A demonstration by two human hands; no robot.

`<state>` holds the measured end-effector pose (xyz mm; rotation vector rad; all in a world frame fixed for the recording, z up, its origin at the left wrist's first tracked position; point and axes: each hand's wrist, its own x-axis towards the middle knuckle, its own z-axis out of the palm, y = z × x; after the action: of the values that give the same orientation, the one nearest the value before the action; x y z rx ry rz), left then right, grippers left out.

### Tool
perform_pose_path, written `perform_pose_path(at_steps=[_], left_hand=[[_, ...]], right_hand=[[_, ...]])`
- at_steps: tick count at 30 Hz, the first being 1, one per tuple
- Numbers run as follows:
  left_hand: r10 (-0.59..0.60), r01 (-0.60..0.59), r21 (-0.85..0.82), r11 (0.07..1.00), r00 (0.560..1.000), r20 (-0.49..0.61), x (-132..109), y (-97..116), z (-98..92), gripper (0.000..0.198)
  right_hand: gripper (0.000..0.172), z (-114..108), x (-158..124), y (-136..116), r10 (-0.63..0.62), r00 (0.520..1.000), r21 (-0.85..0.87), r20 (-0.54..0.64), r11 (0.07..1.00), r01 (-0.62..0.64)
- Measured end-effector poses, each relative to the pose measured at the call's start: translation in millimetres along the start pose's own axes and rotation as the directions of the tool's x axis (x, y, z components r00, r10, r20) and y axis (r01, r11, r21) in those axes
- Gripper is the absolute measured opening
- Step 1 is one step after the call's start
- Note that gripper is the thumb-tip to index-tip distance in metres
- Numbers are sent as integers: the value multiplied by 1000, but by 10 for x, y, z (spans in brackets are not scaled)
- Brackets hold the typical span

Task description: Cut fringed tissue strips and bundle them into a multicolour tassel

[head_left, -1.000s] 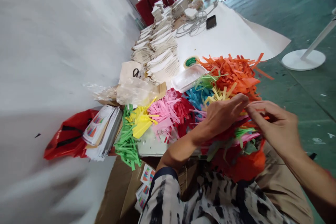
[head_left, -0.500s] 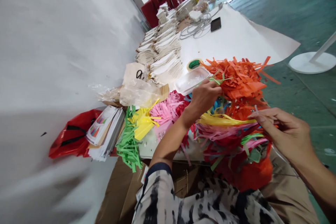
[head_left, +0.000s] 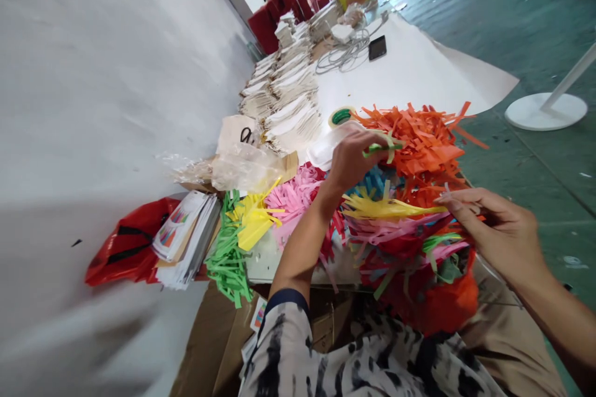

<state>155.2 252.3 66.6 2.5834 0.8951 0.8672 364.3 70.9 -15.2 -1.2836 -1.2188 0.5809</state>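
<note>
Now our left hand (head_left: 350, 158) has parted from our right hand (head_left: 496, 220); a second ago the two met over the fringe (head_left: 395, 229), and half a second ago the left was just at the green strips (head_left: 384, 147) by the tray (head_left: 321, 152). It now pinches those strips, near the orange pile (head_left: 416, 136). Our right stays with the fringe, its thumb and fingertips closed on the yellow end, along with what looks like a pale thread. So we judge the work split: loose strips in one hand, the gathered end in the other. The fringe spreads from there over the near edge of the table (head_left: 265, 258).

As for writing, little reads. A black curl on the pale sheet (head_left: 233, 129) resembles an "a", though it may be a cord. On the tape (head_left: 342, 116), the cards (head_left: 179, 223) and the red bag (head_left: 121, 243) we can make out no words.
</note>
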Motion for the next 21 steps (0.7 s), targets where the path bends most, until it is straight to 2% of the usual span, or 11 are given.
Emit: perform_pose_path(at_steps=[2,4,7,11,13,16,21], left_hand=[[-106,84,-221,972,990,-91,-19,86,-87,14],[-159,121,-329,936,983,-91,-48,167,-77,15],[-208,197,-438,877,978,22,-93,234,84,26],[-255,331,-618,714,944,210,-183,297,341,49],[-227,346,-659,668,938,263,-245,358,421,53],[-181,340,-680,650,938,297,-325,463,483,53],[-204,413,-662,625,905,373,-377,563,525,54]], right_hand=[[8,30,13,-18,-45,999,11,-12,999,45],[7,51,23,-28,-84,996,20,-5,996,84],[5,58,29,-44,-123,992,18,1,992,123],[5,40,41,-94,-154,988,-4,-19,988,154],[5,32,53,-121,-157,987,-14,-35,987,157],[5,30,73,-144,-152,987,-16,-52,988,151],[4,41,84,-123,-129,990,-7,-59,992,129]])
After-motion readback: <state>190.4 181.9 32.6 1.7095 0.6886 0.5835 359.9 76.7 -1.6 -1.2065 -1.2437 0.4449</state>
